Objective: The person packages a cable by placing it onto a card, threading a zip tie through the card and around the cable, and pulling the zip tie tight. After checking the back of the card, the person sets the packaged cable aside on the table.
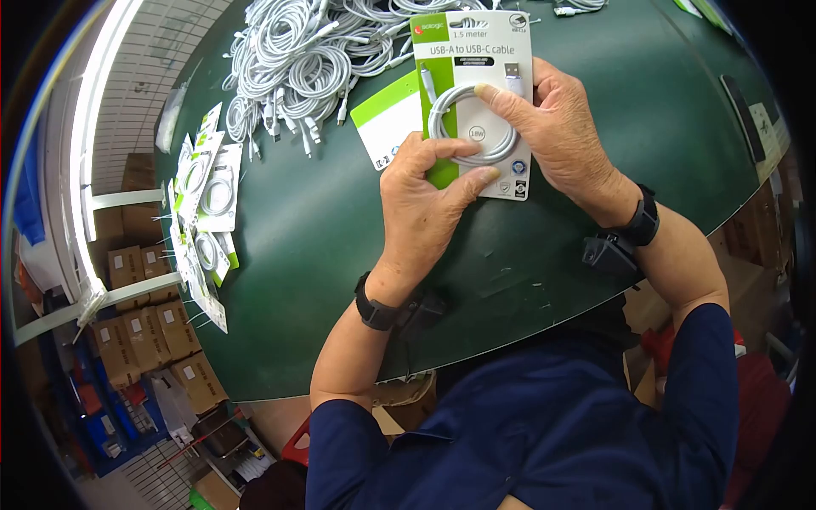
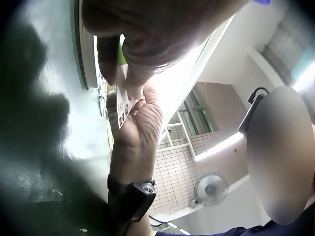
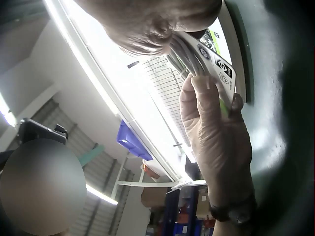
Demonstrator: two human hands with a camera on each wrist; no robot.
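Both hands hold a white and green cable card [image 1: 476, 68] printed "USB-A to USB-C cable", raised over the green table. A coiled white cable [image 1: 439, 119] lies against the card's front, its plug ends [image 1: 512, 81] pointing up. My left hand [image 1: 421, 200] pinches the card's lower left part, thumb and index finger at the coil. At the right edge, my right hand [image 1: 565, 127] grips the card, its thumb pressing the top of the coil; its other fingers are mostly hidden behind. In the right wrist view, the left hand [image 3: 216, 132] holds the card's lower corner.
Another green and white card [image 1: 387, 123] lies behind the held one. A big heap of coiled white cables [image 1: 293, 64] covers the table's far left. Several carded cables [image 1: 204, 200] are piled along the left edge. A dark flat bar [image 1: 742, 117] lies at the right.
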